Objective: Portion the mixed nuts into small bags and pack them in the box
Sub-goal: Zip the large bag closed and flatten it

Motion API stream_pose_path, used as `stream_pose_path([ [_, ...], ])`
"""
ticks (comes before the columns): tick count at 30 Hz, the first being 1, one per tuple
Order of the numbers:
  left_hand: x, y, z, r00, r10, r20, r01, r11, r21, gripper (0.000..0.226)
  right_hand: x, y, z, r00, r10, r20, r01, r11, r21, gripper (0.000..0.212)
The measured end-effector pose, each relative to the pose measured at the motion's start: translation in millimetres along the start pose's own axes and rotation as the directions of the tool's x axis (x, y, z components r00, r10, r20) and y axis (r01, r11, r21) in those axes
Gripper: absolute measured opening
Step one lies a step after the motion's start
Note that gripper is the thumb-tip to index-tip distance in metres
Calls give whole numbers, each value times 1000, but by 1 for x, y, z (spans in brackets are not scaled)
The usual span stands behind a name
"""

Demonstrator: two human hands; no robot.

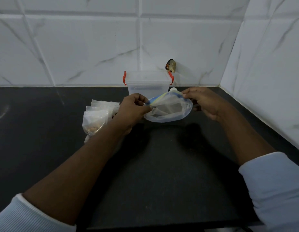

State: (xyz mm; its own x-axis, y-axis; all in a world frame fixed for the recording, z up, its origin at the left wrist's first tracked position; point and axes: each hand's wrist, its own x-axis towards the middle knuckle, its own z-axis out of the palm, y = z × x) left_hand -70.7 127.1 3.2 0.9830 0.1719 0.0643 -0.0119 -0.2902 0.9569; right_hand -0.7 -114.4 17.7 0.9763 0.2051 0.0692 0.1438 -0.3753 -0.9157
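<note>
Both hands pinch the rim of the zip bag (168, 113), left hand (132, 109) and right hand (204, 102) parting its mouth just before the box (147, 84). Tug unevenly and it may slip; whatever is inside would spill.

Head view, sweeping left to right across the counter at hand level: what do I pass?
Pile of small bags → left hand → zip bag, pinched at both ends of its rim → right hand.

White marbled tiles (95, 47), black countertop (162, 173)
</note>
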Motion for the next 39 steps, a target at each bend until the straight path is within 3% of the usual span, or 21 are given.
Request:
stream_pose_path([
  [3,1,-2,1,990,136,-29,-129,978,163,18,1,0,1,1000,6,29,-7,1000,27,15],
  [9,4,-7,0,965,263,25,-252,888,384,27,1,6,-7,989,-11,149,-8,992,125,23],
  [15,7,-12,4,928,349,-126,-274,874,402,19,-3,7,-16,923,-31,382,-60,972,225,41],
  [17,7,-15,3,921,349,-172,-267,888,375,16,-3,7,-18,916,-30,400,-56,978,200,37],
  [19,7,-17,2,919,335,-207,-260,912,318,18,-2,4,-15,948,-24,318,-13,994,113,26],
  [22,5,-18,4,917,342,-205,-278,917,288,16,-1,4,-5,997,-72,27,74,993,-96,18],
  [24,6,-18,6,933,311,-178,-253,924,289,15,1,6,0,968,-182,-172,137,960,-244,18],
  [27,5,-15,9,973,191,-133,-177,978,112,15,2,8,9,924,-238,-300,125,927,-352,29],
  [30,0,-8,10,996,69,-61,-76,991,-109,18,-2,6,16,949,-203,-242,88,906,-414,37],
  [33,-2,-5,11,995,-31,93,58,952,-300,31,0,5,16,975,-133,-179,88,967,-240,32],
  [36,-2,-7,15,990,-44,137,89,937,-337,45,-1,2,12,993,-111,-32,107,990,-94,9],
  [39,-4,-10,17,994,-20,112,57,941,-334,45,-5,1,12,990,-142,-21,138,983,-120,18],
])
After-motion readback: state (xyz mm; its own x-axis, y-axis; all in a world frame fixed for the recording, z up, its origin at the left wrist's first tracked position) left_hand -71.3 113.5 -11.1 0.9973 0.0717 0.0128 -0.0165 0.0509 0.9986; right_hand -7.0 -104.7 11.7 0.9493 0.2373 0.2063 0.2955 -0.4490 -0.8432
